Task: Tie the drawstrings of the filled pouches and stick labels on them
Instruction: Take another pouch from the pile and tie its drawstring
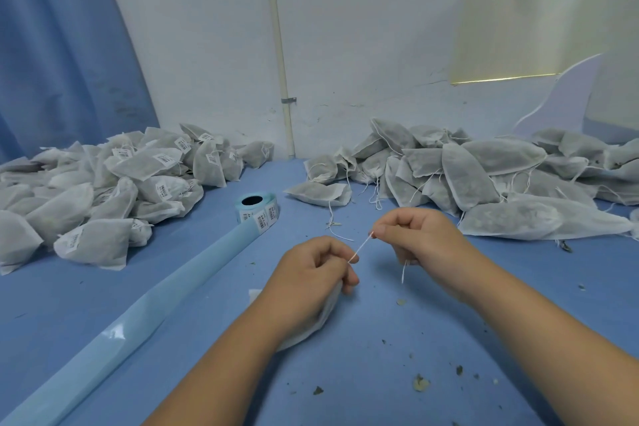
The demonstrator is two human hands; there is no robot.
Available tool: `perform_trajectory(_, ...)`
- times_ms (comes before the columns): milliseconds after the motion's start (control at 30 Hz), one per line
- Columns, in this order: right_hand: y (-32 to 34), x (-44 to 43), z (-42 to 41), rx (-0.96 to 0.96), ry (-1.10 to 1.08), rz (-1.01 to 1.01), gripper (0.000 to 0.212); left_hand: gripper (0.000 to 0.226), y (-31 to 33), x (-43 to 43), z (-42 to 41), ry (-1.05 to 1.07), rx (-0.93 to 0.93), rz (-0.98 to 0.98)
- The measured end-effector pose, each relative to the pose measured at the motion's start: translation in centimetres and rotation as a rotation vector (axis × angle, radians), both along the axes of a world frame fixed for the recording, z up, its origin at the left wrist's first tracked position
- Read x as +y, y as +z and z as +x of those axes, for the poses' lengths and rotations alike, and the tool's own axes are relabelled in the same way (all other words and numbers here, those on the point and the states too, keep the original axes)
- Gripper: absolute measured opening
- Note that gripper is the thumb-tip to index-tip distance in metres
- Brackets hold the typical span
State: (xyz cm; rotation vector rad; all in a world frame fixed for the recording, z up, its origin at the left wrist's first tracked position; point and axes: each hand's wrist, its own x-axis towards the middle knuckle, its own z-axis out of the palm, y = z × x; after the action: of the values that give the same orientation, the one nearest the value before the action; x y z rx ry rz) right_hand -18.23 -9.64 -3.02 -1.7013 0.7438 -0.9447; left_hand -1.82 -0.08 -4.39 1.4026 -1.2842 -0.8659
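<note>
Near edge, 5 o'clock: dry plant crumbs [420,382] scattered over the blue table [345,356]. Bare forearms entering from 6 and 4 o'clock.

Centre, just below middle: left grip [311,273] curled tight round a filled pouch [321,318]. Pouch neck bunched inside the fist, white body showing under the palm and low against the table. Right grip [418,235] at 2 o'clock from the left, near but not touching, thumb and forefinger pinched on the drawstring [361,247]. String taut between the two, slanting up toward the right. Loose tail [404,271] hanging below the right palm.

8 o'clock: pale blue backing strip [138,315] running diagonally from the near left corner up the table. Far end joined to the label roll [257,209] at 11 o'clock from the left grip, core hole up, barcode labels on the outer turn.

12 o'clock, past the roll: single pouch [318,192] flat on the table, string trailing.

10 o'clock, far: labelled heap [121,176] of pouches, barcode stickers showing on many.

2 o'clock, far: untied heap [484,176] of filled pouches, strings loose and dangling.

Behind: white wall [363,28] with a thin pipe [276,45] at 12 o'clock, blue curtain [52,45] at 10 o'clock.
</note>
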Motion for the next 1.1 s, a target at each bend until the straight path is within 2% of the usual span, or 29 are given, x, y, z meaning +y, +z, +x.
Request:
perform_trajectory(100, -0.1, 0.0, 0.1, -0.007, -0.013, -0.011, 0.014, 0.013, 0.2, 0.0, 0.2, -0.043, 0.021, 0.064)
perform_trajectory(233, -0.3, 0.1, 0.5, 0.012, -0.015, -0.016, 0.015, 0.016, 0.3, 0.1, 0.3, -0.037, -0.055, 0.122)
perform_trajectory(467, -0.6, 0.1, 0.8, 0.064, -0.135, -0.020, 0.012, 0.015, 0.5, 0.4, 0.5, -0.009, -0.077, 0.157)
perform_trajectory(667, -0.8, 0.5, 1.5, 0.078, -0.188, -0.069, 0.013, 0.012, 0.7, 0.9, 1.0, -0.155, 0.100, 0.083)
perform_trajectory(800, -1.4, 1.0, 2.6, 0.070, -0.208, -0.027, 0.015, 0.015, 1.0, 1.0, 1.7, -0.188, 0.195, 0.012)
perform_trajectory(933, -1.9, 1.8, 3.4, 0.108, -0.199, -0.041, 0.020, 0.020, 0.8, 0.7, 1.8, -0.132, 0.256, -0.053)
perform_trajectory(1033, -1.9, 2.2, 3.8, 0.199, -0.193, -0.161, 0.023, 0.011, 1.0, 0.6, 1.6, -0.036, 0.307, -0.091)
perform_trajectory(1100, -1.7, 2.6, 3.9, 0.245, -0.168, -0.249, 0.022, 0.016, 1.1, 0.3, 1.5, 0.052, 0.298, -0.119)
